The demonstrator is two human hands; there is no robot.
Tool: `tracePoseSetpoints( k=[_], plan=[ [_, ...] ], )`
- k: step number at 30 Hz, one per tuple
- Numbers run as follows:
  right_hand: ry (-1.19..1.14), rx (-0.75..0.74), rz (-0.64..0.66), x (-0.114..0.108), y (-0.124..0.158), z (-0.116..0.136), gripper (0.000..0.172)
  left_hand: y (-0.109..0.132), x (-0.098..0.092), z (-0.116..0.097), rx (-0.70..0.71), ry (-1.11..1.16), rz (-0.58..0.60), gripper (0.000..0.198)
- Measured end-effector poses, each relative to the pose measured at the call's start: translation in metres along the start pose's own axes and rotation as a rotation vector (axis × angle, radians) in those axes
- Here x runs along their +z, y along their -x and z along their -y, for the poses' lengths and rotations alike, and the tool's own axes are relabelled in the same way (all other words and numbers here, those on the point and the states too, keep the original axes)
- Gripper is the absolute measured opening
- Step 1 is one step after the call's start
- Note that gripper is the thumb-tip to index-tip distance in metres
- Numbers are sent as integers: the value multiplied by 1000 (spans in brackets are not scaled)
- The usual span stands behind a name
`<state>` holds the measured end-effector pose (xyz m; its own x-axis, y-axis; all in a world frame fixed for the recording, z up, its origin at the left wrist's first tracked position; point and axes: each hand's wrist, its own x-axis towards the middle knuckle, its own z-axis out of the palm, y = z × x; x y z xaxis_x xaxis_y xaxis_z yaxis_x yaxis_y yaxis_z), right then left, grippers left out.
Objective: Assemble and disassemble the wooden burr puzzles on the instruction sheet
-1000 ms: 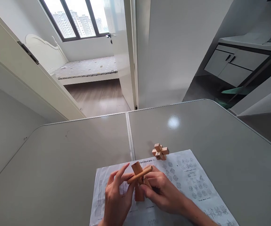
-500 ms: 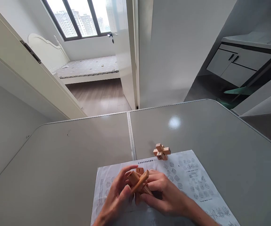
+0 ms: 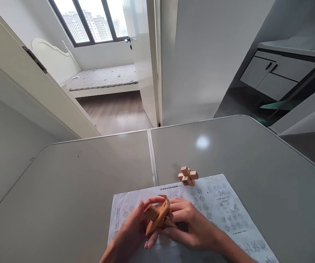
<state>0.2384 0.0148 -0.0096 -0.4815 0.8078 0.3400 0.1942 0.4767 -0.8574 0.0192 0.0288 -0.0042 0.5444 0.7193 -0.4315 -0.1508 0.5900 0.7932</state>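
Note:
Between my two hands is a wooden interlocking puzzle (image 3: 158,215), made of several crossed bars with dark marks on some ends. My left hand (image 3: 131,228) wraps its left side, its thumb raised beside a bar and fingertips showing beneath. From the right, my right hand (image 3: 188,223) grips the puzzle with its fingers curled round the bars. Part of the puzzle is hidden by the fingers. Under both hands lies a printed instruction sheet (image 3: 214,204) with small drawings of puzzle shapes.
A second wooden burr puzzle (image 3: 188,176), assembled, stands at the sheet's top edge. The grey table (image 3: 91,175) has a metal seam (image 3: 152,157) running away from me. Beyond it are a door (image 3: 142,54), a bed (image 3: 105,76) and a white cabinet (image 3: 279,69).
The puzzle has turned and tilted in my hands. My left thumb has moved off its front to the upper left, and left fingertips now show below it. My right hand has barely moved.

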Motion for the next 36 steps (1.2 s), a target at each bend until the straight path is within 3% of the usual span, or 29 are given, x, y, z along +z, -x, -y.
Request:
tracePoseSetpoints(
  k=[9, 18, 24, 29, 36],
  plan=[
    [-74, 71, 32, 0, 2, -2, 48, 0, 0, -5, 22, -91, -150, 61],
    [-92, 70, 22, 4, 5, -7, 50, -1, -4, -2, -6, 162, -57, 53],
    [-79, 73, 17, 2, 5, -6, 50, -3, -7, -1, -9, 207, -60, 54],
    [-66, 74, 27, 2, 4, -5, 48, -6, -12, 3, 7, 217, 30, 51],
    [-91, 80, 13, 2, 3, -4, 50, -6, -16, 5, 2, 266, 6, 53]
  ],
)
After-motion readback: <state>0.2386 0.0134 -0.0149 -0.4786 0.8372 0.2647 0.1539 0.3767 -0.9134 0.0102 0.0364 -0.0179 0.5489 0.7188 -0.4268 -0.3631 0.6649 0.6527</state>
